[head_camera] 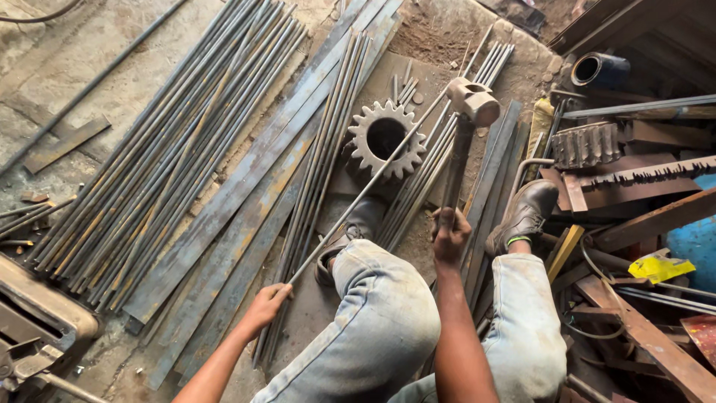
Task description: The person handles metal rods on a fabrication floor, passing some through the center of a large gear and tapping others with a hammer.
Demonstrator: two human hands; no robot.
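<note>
The left hand [265,302] grips the near end of a thin steel rod [365,186] that runs up and right across the large gear [386,139], while the right hand [450,235] holds a hammer [471,101] raised above the rod's far end.

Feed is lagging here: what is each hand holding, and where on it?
Right hand grips the hammer at the lower end of its handle. Left hand holds the thin steel rod at its near end.
</note>
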